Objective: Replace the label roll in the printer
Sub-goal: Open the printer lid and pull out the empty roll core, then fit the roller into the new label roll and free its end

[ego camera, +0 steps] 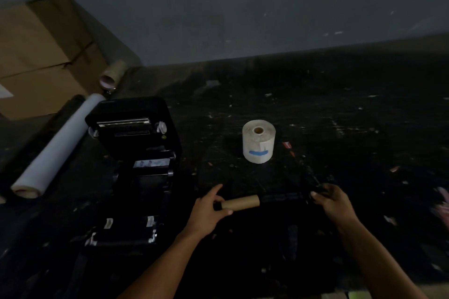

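The black label printer (136,167) stands open at the left of the dark table, its lid tipped back and its roll bay with no roll in it. A full white label roll (259,141) with a blue mark stands on end in the middle of the table. My left hand (209,209) grips an empty brown cardboard core (243,201), which sits on a black spindle (283,197). My right hand (331,199) holds the spindle's other end. Both hands hover low over the table, right of the printer and in front of the white roll.
A long white paper roll (57,145) lies slanted left of the printer. Behind it sit a cardboard box (43,56) and a small tape-like roll (113,75). Scraps of paper litter the dark table (352,116). A grey wall rises behind.
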A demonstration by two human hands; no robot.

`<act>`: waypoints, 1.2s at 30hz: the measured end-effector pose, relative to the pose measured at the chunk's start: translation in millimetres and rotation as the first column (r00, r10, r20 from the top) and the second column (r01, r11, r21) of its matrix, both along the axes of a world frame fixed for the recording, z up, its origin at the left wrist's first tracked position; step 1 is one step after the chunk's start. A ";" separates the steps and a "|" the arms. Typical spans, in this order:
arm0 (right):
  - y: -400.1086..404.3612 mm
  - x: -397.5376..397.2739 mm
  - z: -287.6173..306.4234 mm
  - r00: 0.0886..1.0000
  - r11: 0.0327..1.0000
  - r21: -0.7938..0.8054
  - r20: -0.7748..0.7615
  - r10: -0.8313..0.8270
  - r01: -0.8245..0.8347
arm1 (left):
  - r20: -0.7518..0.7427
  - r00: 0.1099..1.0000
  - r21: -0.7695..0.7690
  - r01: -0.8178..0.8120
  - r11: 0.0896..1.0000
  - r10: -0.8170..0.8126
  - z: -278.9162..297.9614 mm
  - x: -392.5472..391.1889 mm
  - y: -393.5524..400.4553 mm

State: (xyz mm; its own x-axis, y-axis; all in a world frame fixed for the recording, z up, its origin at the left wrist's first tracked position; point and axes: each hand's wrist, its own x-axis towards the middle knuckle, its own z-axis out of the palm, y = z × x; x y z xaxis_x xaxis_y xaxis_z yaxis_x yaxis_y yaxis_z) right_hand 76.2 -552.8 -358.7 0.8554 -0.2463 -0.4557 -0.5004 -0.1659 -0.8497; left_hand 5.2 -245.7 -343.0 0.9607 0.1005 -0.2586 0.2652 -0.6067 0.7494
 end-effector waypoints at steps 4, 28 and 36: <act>11.3 2.4 8.8 0.995 0.982 -0.157 -0.005 0.102 -0.101 | 0.020 0.999 0.094 0.043 0.995 -0.045 2.3 3.2 0.6; 27.6 -15.2 42.4 0.752 0.633 -0.547 0.012 0.660 -0.547 | -0.258 0.940 -0.173 0.183 0.968 -0.224 -25.8 12.2 -87.3; 50.5 7.6 26.9 0.682 0.390 -0.691 -0.203 0.703 -0.608 | -0.199 0.950 -0.230 0.195 0.953 -0.242 -31.8 17.6 -117.9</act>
